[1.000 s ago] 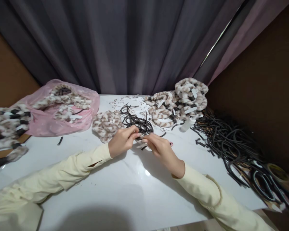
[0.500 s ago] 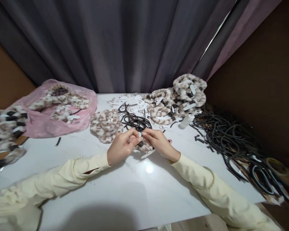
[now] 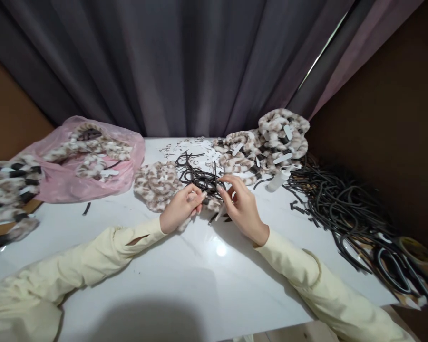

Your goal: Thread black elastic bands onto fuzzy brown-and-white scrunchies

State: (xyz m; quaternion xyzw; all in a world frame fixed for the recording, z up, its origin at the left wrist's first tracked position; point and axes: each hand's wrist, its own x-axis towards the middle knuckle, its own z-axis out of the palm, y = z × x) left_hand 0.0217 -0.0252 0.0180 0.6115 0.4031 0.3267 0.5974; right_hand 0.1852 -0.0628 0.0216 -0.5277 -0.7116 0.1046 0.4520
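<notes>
My left hand (image 3: 181, 206) is closed in a pinch at the middle of the table. A brown-and-white furry ring (image 3: 212, 204) with a dark section is in its fingers, mostly covered by the hand. To its right, my right hand (image 3: 241, 206) has its thumb and forefinger curved with a small gap between the tips. Those tips are beside a tangle of black cords (image 3: 199, 178), and nothing shows between them. A white tag strip (image 3: 220, 213) sticks out below the right hand. Close to the left hand lies a coiled furry bundle (image 3: 159, 185).
A pink plastic bag (image 3: 126, 175) with furry rings lies left, near more furry pieces (image 3: 7, 190). Tagged furry rings (image 3: 283, 130) are heaped back right, behind a small white bottle (image 3: 278, 180). Black cords (image 3: 342, 204) and a tape roll (image 3: 415, 249) lie far right.
My hands were together, pinching at something small and pale. The right hand has since moved slightly up and away, its fingers parting. My left hand stays almost in place.
</notes>
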